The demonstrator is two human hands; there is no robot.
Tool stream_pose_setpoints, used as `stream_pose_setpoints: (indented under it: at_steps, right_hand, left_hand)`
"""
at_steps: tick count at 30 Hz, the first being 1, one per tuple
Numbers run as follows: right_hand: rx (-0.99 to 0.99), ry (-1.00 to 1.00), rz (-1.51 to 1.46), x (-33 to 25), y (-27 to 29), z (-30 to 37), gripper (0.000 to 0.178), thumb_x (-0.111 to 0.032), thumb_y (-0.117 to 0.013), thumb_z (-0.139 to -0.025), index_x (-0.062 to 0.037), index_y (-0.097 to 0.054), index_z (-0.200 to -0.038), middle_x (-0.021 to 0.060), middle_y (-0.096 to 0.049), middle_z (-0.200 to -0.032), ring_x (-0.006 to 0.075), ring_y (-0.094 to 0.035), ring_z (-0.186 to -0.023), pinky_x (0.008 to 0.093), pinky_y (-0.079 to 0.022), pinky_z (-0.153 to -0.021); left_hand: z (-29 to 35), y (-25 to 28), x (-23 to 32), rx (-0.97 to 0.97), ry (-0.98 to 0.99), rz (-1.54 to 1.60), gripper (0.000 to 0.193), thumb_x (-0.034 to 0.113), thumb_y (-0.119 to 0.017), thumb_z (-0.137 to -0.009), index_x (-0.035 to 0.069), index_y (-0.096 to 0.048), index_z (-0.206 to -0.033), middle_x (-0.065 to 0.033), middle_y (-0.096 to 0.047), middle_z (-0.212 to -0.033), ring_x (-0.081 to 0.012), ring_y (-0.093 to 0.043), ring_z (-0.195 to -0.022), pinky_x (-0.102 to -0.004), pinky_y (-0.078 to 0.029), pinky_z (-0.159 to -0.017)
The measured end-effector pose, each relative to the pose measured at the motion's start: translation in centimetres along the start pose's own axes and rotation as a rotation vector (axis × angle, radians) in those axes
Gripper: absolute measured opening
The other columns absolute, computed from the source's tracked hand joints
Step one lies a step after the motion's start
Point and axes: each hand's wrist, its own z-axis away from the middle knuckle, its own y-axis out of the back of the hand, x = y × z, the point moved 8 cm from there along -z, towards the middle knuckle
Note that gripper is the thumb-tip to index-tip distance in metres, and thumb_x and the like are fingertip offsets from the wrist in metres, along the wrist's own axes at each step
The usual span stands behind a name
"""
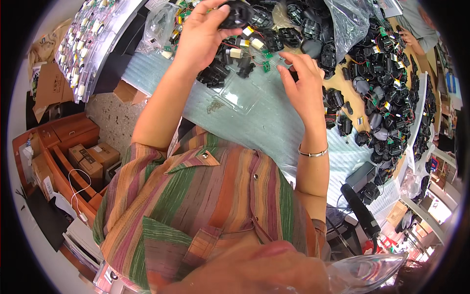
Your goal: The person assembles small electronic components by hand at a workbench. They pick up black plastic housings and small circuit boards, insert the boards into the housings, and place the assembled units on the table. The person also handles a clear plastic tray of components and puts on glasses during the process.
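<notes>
A round black plastic housing [237, 14] is pinched between the thumb and fingers of my left hand [201, 36], up at the far edge of the view. My right hand [304, 81] hovers over the work mat [196, 100], fingers parted and slightly bent. A small dark patch shows behind its thumb; I cannot tell what it is. Between my hands lie small green circuit boards [266, 66] with wires and white blocks. Black plastic parts [213, 73] lie below my left hand. Nearer me are a clear plastic tray [240, 100] and a little heap of screws [214, 106].
A large pile of black parts [387, 105] with wired boards covers the right side. Clear plastic bags [348, 24] lie at the back. Another person's hand [410, 40] is at the far right. A rack of white pieces [85, 44] stands left, above wooden drawers [71, 130] with boxes.
</notes>
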Motion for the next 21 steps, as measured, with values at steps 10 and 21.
stream_pose_setpoints:
  at_steps: [10,21]
  right_hand:
    - [0.037,0.149,0.241,-1.4,-3.2,-1.4,0.016,-0.012,-0.07,-0.08,-0.0145,-0.071,-0.096,0.0007,-0.057,-0.091,0.0218,-0.054,-0.093,0.038,-0.036,-0.081]
    - [0.01,0.148,0.173,-2.2,-3.8,-2.4,0.013,-0.015,-0.072,-0.079,-0.0139,-0.072,-0.091,0.0006,-0.056,-0.094,0.0226,-0.053,-0.093,0.0387,-0.038,-0.081]
  left_hand:
    - [1.5,1.8,0.1,0.009,0.176,0.691,0.026,0.01,-0.049,-0.096,-0.001,-0.053,-0.119,-0.0148,-0.058,-0.111,-0.0266,-0.057,-0.095,-0.0397,-0.049,-0.082]
    - [3.1,1.4,-0.6,0.056,0.145,0.329,0.026,0.005,-0.054,-0.096,-0.002,-0.052,-0.121,-0.0145,-0.06,-0.111,-0.0257,-0.062,-0.106,-0.0329,-0.054,-0.086]
